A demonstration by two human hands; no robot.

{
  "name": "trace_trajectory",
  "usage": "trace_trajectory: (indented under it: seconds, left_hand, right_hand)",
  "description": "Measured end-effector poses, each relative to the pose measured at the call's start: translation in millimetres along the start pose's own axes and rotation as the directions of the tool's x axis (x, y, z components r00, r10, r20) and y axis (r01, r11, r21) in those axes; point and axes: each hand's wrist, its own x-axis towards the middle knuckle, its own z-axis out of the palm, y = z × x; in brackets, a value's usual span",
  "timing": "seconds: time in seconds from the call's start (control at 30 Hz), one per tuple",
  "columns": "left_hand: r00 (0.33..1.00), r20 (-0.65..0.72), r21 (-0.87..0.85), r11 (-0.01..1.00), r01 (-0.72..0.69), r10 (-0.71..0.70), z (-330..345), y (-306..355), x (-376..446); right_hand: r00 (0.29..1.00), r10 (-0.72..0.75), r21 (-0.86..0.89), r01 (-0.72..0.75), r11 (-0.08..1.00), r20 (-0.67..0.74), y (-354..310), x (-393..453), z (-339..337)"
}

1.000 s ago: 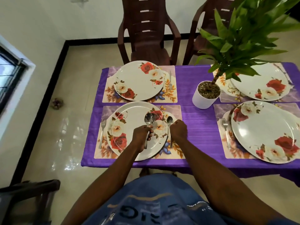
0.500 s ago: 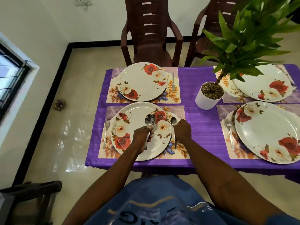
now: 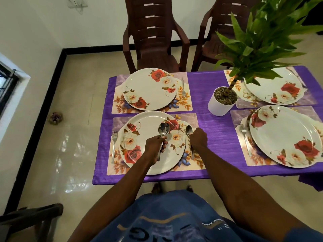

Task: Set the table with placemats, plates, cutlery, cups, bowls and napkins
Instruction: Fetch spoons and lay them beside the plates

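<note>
Left hand (image 3: 154,143) is fisted around a bunch of spoons (image 3: 163,129), bowls up, held over the near-left floral plate (image 3: 139,154); the handles poke out below the fist. Right hand (image 3: 198,137) is pinched on a single spoon (image 3: 188,130) lying just right of that plate on the near-left placemat (image 3: 195,163), bowl pointing away, handle end visible below the hand. A fork (image 3: 114,145) lies on the same mat left of the plate. Far-left placemat (image 3: 189,105) has its own plate (image 3: 150,89) with a fork (image 3: 183,89) to its right. Near-right plate (image 3: 283,135) sits on its mat with a fork (image 3: 244,138) on its left; far-right plate (image 3: 272,88) is partly hidden by the potted plant (image 3: 222,102) in a white pot between the settings. All on a purple tablecloth (image 3: 215,130). Two brown plastic chairs (image 3: 153,37) stand on the far side.
</note>
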Motion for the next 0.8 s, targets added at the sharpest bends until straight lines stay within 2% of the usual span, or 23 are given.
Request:
trace_trajectory:
  seconds: [0.2, 0.4, 0.6, 0.8]
  left_hand:
    - [0.999, 0.037, 0.009, 1.0, -0.004, 0.004, 2, -1, -2]
    - [0.985, 0.174, 0.001, 1.0, 0.005, -0.005, 38, 2, -15]
    - [0.95, 0.311, 0.044, 0.999, -0.009, -0.006, 113, -4, -36]
    - [0.951, 0.309, -0.017, 0.999, 0.032, -0.025, 225, -28, -61]
  right_hand:
    - [0.996, 0.08, 0.217, -0.068, 0.974, -0.046, 15, -2, -2]
    - [0.988, 0.156, 0.452, -0.145, 0.88, 0.013, 37, -11, -11]
    - [0.99, 0.133, 0.659, -0.125, 0.742, 0.038, 63, -23, -57]
    - [0.995, 0.093, 0.739, -0.097, 0.666, 0.047, 134, -18, -136]
